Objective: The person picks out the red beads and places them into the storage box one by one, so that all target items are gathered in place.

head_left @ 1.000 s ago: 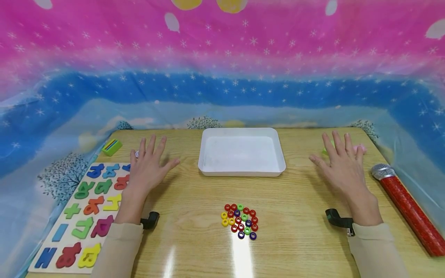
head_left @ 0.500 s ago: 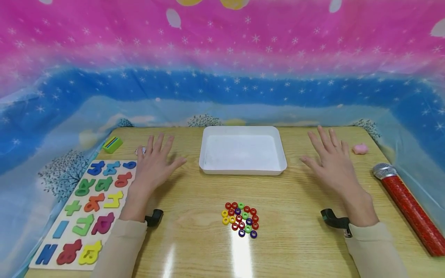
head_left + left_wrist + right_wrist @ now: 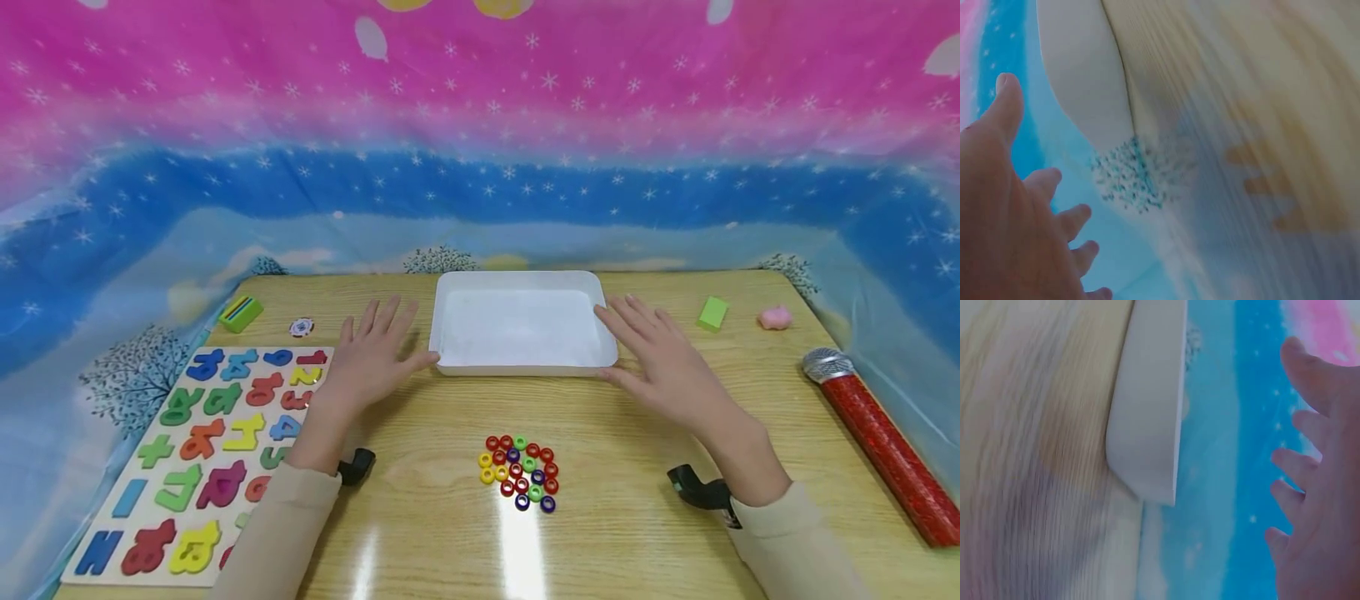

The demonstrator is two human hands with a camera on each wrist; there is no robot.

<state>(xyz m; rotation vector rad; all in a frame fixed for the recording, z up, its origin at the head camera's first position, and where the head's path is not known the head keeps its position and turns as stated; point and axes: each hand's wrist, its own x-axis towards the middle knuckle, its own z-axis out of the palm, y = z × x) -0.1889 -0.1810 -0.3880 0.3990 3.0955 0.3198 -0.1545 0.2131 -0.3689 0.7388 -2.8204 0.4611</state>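
Note:
A white rectangular tray (image 3: 525,371) stands at the back middle of the wooden table, with nothing in it. My left hand (image 3: 367,362) is spread beside its left end, the thumb tip right at the tray's front left corner in the head view. On the other side, my right hand (image 3: 663,362) reaches in with straight fingers, and its fingertips overlap the tray's right rim. Both wrist views show the tray's side wall (image 3: 1085,69) with the fingers spread and holding nothing. In front of the tray lies a loose cluster of red, yellow, green and purple ring beads (image 3: 517,473).
A board of colourful letters and numbers (image 3: 172,442) lies at the left, partly under my left forearm. Behind it are a striped green block (image 3: 241,314) and a poker chip (image 3: 302,327). At right are a green block (image 3: 712,313), a pink figure (image 3: 775,317) and a red microphone (image 3: 885,450).
Both hands have moved inward to the tray's two ends, the right one travelling farther. The green block, poker chip and more of the letter board have come into sight. Tray and beads stay put.

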